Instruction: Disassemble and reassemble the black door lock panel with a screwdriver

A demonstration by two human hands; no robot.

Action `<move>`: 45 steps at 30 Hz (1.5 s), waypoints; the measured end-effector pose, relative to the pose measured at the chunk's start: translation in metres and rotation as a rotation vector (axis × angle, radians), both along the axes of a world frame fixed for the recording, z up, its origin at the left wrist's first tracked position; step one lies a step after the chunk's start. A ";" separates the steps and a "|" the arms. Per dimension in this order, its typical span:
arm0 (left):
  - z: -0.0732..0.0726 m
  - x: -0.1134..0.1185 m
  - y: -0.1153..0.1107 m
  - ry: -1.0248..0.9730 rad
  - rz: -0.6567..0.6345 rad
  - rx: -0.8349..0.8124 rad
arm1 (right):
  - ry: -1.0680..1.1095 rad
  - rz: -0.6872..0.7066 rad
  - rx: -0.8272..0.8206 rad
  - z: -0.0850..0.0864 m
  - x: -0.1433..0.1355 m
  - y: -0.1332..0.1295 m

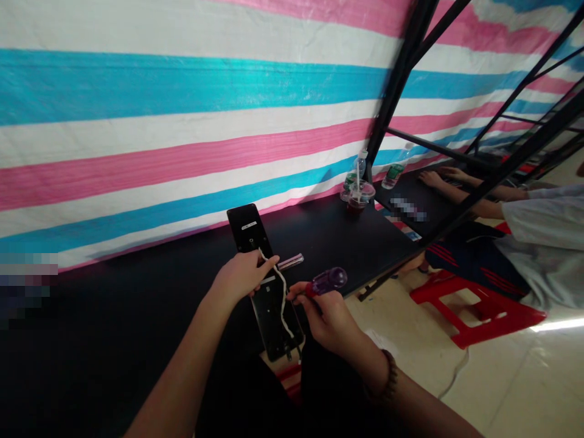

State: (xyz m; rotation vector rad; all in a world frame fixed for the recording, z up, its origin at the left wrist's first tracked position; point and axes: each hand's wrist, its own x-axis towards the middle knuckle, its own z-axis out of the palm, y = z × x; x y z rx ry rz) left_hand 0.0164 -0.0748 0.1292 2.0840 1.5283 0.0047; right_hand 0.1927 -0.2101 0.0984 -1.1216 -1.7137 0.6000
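Note:
A long, flat black device [272,325], which looks like an upturned keyboard, lies across the table's front edge with labels and small holes facing up. A pale cable [283,307] runs loosely along it. My left hand [241,274] is closed over its middle, thumb beside the cable; some fingertips are hidden. In my right hand [326,316] is a screwdriver with a clear purple-red handle [329,281], tilted, held by the device's right edge. Its tip is too small to make out. A small shiny pinkish object [291,262] rests just right of the device.
The black table [182,267] runs along a striped plastic sheet [182,146]. A lidded cup [360,196] and bottles [349,182] stand at its right end, near a black metal frame [387,115]. Farther right, another person [542,237] sits on a red stool [483,328].

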 end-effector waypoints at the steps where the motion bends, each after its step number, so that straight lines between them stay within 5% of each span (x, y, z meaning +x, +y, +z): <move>1: -0.001 0.001 -0.002 0.041 0.007 0.048 | 0.003 -0.006 -0.002 -0.001 0.000 0.000; 6: -0.007 0.004 -0.008 0.167 0.040 0.243 | -0.031 -0.008 0.010 -0.003 0.000 -0.002; 14: 0.007 0.009 -0.008 0.137 0.078 0.110 | -0.026 -0.069 0.018 -0.006 0.001 -0.004; 29: 0.001 0.009 -0.005 0.125 0.139 0.119 | 0.020 -0.051 -0.039 -0.015 0.005 -0.009; 39: 0.002 0.012 -0.008 0.159 0.156 0.125 | -0.042 0.076 0.019 -0.001 0.003 -0.008; 45: 0.003 0.014 -0.010 0.167 0.174 0.151 | -0.018 0.039 0.005 -0.005 0.001 -0.009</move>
